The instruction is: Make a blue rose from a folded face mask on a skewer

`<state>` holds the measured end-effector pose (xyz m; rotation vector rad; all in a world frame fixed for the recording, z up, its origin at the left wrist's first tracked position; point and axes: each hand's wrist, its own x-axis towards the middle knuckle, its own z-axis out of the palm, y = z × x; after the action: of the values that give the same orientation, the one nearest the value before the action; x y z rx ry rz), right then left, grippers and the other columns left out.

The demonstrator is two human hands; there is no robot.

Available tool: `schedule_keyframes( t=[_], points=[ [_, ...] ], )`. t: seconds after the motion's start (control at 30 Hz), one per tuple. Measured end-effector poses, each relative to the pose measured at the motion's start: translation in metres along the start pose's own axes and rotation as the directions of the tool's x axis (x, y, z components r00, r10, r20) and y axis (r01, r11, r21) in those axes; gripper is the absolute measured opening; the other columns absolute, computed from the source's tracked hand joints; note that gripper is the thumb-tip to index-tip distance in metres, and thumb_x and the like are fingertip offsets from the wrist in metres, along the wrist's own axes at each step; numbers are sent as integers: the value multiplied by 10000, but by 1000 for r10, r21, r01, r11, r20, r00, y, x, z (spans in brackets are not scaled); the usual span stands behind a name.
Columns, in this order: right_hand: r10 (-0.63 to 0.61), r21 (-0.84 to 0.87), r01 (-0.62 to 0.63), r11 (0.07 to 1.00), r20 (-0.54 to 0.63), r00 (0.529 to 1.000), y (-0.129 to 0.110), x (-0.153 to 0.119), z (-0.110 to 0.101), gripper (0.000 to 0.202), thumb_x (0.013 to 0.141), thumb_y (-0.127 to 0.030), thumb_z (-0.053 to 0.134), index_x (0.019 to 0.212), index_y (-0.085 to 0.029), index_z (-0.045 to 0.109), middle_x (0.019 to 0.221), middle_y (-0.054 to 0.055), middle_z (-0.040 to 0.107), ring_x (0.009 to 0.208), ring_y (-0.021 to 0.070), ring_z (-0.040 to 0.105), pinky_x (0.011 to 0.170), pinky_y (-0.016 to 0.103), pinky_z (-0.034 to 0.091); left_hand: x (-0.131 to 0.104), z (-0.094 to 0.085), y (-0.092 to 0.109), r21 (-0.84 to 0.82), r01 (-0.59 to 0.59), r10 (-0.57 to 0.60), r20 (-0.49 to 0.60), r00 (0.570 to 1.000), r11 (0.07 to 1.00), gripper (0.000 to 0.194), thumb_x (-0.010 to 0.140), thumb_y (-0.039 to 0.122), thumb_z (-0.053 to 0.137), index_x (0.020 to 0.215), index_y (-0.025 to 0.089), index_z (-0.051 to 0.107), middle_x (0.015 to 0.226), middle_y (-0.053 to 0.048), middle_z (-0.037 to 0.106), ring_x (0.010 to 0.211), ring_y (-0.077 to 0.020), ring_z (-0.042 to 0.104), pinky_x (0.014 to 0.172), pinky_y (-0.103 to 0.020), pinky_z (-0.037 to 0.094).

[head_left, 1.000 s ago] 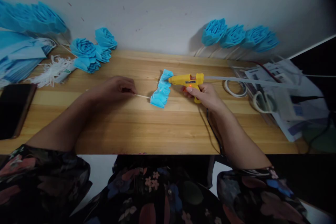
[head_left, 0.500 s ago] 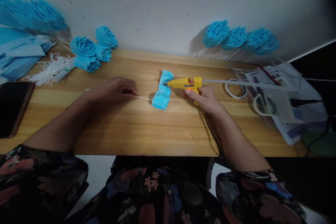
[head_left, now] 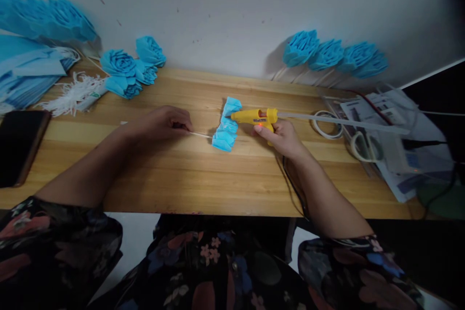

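left hand point(head_left: 165, 123) pinches thin white stick point(head_left: 199, 134) flat on wooden table point(head_left: 203, 179) | right hand point(head_left: 281, 136) grips yellow glue gun point(head_left: 254, 116), nozzle touching blue pleated paper point(head_left: 225, 129) at stick's 3 o'clock end | blue paper roses point(head_left: 132, 65) at 10 o'clock

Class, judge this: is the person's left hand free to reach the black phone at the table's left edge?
Probably not yet: the left hand is pinching the thin white stick of the pleated blue paper. The wooden tabletop toward the black phone looks unobstructed.
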<state>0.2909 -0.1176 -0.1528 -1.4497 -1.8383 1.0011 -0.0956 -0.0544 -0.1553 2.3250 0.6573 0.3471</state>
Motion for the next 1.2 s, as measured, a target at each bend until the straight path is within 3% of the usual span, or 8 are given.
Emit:
schedule_keyframes(
  t=[0.3, 0.9, 1.2],
  points=[
    [-1, 11, 1, 1000, -4, 1000, 1, 1, 3, 529, 866, -741, 750, 750, -225, 740, 696, 17, 590, 661, 177, 492, 628, 334, 387, 1, -1, -1, -21, 28, -28, -7, 1000, 999, 413, 1066, 580, 669, 936, 216, 813, 899, -66, 784, 803, -194, 711, 713, -279, 517],
    [-16, -11, 15, 1000, -31, 999, -1, 1, 3, 437, 871, -647, 731, 752, -228, 693, 711, 21, 622, 674, 179, 518, 645, 340, 404, 1, 0, -2, -17, 25, -25, -29, 999, 1000, 388, 1055, 576, 674, 919, 233, 794, 888, -57, 783, 790, -195, 695, 703, -285, 524],
    [-22, -30, 22, 999, -27, 999, 1, 1, 3, 499, 873, -699, 712, 733, -223, 660, 674, -1, 556, 650, 163, 471, 620, 325, 347, 0, 0, 0, 20, 42, -42, -3, 999, 999, 422, 1082, 558, 617, 939, 200, 787, 925, -59, 777, 817, -180, 694, 728, -268, 505]
  ],
)
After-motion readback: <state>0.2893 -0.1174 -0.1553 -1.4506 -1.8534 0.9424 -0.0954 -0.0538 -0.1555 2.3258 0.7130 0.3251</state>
